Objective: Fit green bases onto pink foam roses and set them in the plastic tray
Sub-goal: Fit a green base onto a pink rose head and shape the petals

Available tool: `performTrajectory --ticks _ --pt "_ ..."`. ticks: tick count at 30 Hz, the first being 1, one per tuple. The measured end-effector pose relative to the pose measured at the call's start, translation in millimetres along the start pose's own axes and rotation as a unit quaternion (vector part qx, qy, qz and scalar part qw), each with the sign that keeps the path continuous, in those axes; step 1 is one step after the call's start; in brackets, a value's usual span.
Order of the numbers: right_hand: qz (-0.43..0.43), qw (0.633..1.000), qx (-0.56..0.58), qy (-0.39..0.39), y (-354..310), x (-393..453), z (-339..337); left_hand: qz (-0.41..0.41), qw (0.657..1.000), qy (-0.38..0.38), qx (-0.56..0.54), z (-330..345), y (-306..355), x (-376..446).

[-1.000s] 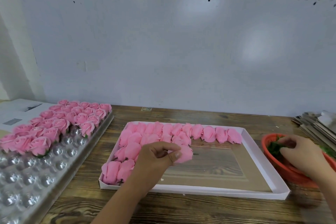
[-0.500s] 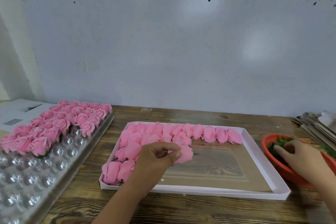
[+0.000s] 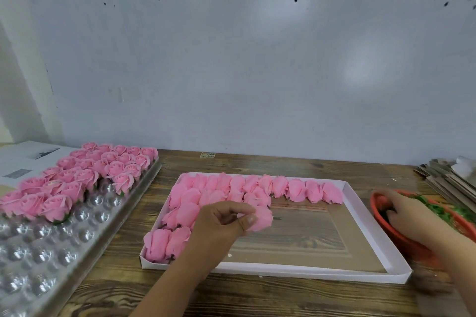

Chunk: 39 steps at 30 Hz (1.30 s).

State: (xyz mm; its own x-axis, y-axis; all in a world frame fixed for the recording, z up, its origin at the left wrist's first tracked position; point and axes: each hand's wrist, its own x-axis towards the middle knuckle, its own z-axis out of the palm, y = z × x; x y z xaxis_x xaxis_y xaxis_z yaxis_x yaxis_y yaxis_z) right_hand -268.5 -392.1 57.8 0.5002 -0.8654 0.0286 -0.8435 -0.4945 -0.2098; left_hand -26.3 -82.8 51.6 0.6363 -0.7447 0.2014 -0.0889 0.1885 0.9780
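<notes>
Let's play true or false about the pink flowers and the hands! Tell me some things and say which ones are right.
1. The left hand pinches a pink rose over the white box. True.
2. The right hand rests flat on the table. False: it reaches into the red bowl of green bases.
3. The plastic tray is full of roses. False: only its far part holds roses; the near cups are empty.
4. The tray sits to the left of the white box. True.
5. The white box is packed with roses all over. False: roses line its far edge and left side; the rest is bare.
</notes>
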Motion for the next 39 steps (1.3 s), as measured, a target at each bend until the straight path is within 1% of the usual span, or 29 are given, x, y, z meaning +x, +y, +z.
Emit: performTrajectory --ticks 2,4,7,9,12,15,17,20,22,24,26,28,29,31,33,35,39 --pt "0.023 1.0 -0.006 -0.01 -0.9 3.6 -3.9 0.0 1.0 -0.001 0.0 0.1 0.1 0.0" --pt "0.024 0.999 -0.031 -0.025 -3.3 5.6 -6.7 0.001 1.0 -0.003 0.002 -0.1 0.2 -0.1" --pt "0.016 0.99 -0.106 -0.093 -7.9 4.7 -11.6 0.002 1.0 -0.005 0.005 -0.9 0.0 -0.4" --pt "0.022 0.983 -0.132 -0.124 -10.1 4.2 -15.4 0.003 1.0 -0.005 0.005 -0.7 1.1 -1.0" --pt "0.024 0.977 -0.157 -0.142 -9.9 4.9 -17.6 0.002 1.0 -0.005 0.006 -0.9 1.5 -1.3" --pt "0.011 0.981 -0.149 -0.123 -6.3 5.7 -18.2 0.002 1.0 -0.006 0.006 -1.2 1.6 -1.6" --pt "0.016 0.987 -0.121 -0.099 -2.1 7.1 -19.5 0.001 1.0 -0.004 0.003 -1.0 2.0 -1.4" --pt "0.038 0.992 -0.081 -0.093 3.3 6.1 -25.2 -0.003 1.0 -0.001 0.001 -1.0 1.3 -0.7" --pt "0.051 0.995 0.02 -0.078 6.2 6.1 -29.1 -0.005 1.0 -0.002 0.001 -0.5 1.9 -0.7" --pt "0.076 0.989 0.117 -0.054 9.1 8.3 -31.8 -0.003 1.0 -0.004 0.002 -0.4 2.2 -0.9" --pt "0.133 0.977 0.164 -0.019 12.6 13.8 -32.6 -0.002 1.0 -0.005 0.004 -0.5 2.5 -1.2" --pt "0.182 0.959 0.211 0.04 15.6 16.3 -30.8 0.0 1.0 -0.005 0.002 -0.9 2.2 -1.1" --pt "0.203 0.947 0.237 0.074 16.6 14.9 -30.4 -0.001 1.0 -0.005 0.002 -0.8 2.2 -1.1" --pt "0.245 0.906 0.321 0.123 19.5 9.9 -28.0 -0.003 1.0 -0.005 0.002 -0.1 2.1 -0.9" --pt "0.253 0.878 0.38 0.141 22.4 7.0 -24.0 -0.004 1.0 -0.005 0.002 0.3 2.2 -0.8" --pt "0.245 0.862 0.421 0.14 19.8 0.3 -23.4 -0.005 1.0 -0.007 0.0 0.3 2.5 -1.1" --pt "0.214 0.868 0.426 0.139 12.0 -12.5 -25.6 -0.009 1.0 -0.007 -0.003 -0.1 2.4 -1.8"
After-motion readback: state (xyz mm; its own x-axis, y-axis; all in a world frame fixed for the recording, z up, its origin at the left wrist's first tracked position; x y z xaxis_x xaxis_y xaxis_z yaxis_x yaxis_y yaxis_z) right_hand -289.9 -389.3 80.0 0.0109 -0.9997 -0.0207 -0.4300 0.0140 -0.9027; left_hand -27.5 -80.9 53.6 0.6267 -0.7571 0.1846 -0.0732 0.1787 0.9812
